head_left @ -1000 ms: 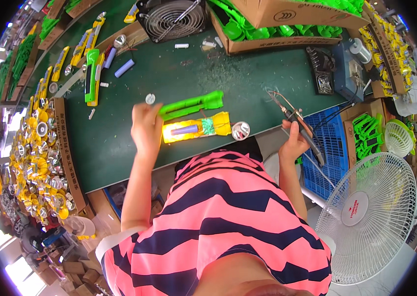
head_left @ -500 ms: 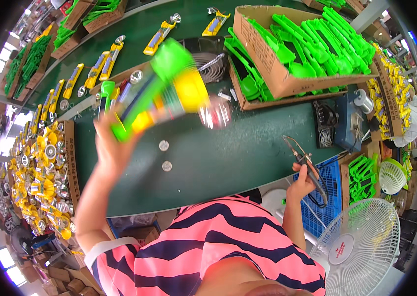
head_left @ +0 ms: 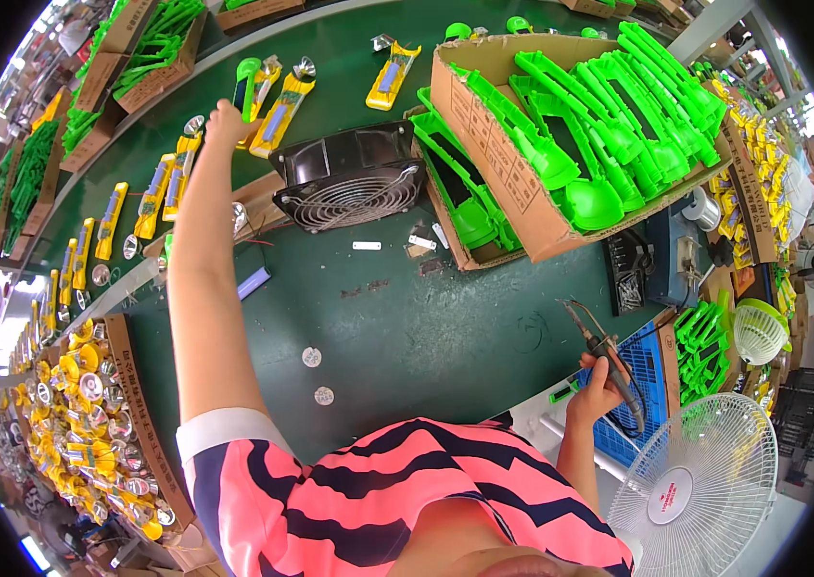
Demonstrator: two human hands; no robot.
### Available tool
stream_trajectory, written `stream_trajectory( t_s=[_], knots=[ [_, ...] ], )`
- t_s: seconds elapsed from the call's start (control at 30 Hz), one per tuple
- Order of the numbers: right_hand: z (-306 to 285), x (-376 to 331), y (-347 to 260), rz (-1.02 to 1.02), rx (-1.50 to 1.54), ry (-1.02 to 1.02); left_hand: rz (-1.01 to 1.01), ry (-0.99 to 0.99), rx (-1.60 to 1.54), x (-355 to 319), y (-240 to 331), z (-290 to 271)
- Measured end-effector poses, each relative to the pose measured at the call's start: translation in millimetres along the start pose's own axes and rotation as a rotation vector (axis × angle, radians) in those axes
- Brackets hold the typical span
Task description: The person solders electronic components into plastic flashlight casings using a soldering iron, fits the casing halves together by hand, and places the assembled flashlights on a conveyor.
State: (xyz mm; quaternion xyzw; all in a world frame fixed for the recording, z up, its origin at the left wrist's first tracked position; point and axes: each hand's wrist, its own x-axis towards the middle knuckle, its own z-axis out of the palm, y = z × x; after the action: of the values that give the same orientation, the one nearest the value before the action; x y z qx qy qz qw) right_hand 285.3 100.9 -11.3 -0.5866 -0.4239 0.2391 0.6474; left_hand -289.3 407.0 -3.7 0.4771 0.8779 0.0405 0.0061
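My left arm reaches out to the far left, over the conveyor. The left hand (head_left: 226, 125) is closed at the lower end of a green and yellow flashlight casing (head_left: 247, 85); its fingertips are partly hidden. Right beside it lies an open yellow flashlight half (head_left: 282, 113) with a grey-blue battery and a shiny reflector. Low on the right, my right hand (head_left: 599, 387) is wrapped around the dark handle of a soldering iron (head_left: 611, 358). The iron's thin metal tip points up and left, above the green worktop (head_left: 426, 337).
A black fan (head_left: 349, 183) stands at the back of the worktop. Cardboard boxes of green casings (head_left: 532, 207) stand right of it. A carton of yellow reflector parts (head_left: 89, 423) sits on the left. A blue soldering station (head_left: 672, 255) and white fan (head_left: 696, 481) are on the right.
My left hand has carried the green and yellow flashlight casing from over the worktop away to the conveyor at the far left. The right hand stays low on the right with the soldering iron.
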Motion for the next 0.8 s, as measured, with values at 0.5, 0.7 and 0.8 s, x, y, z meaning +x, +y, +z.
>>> stream_trajectory(
  t_s=[0.5, 0.7, 0.8],
  knots=[
    [8, 82, -102, -0.587, 0.061, -0.028, 0.301, 0.271, 0.053, -51, 24, -13],
    [73, 180, -151, -0.814, -0.309, -0.3, 0.818, 0.892, -0.074, -183, 7, -152],
    [102, 238, -132, -0.715, -0.695, -0.417, 0.967, 0.861, -0.165, -280, 4, -176]
  ],
)
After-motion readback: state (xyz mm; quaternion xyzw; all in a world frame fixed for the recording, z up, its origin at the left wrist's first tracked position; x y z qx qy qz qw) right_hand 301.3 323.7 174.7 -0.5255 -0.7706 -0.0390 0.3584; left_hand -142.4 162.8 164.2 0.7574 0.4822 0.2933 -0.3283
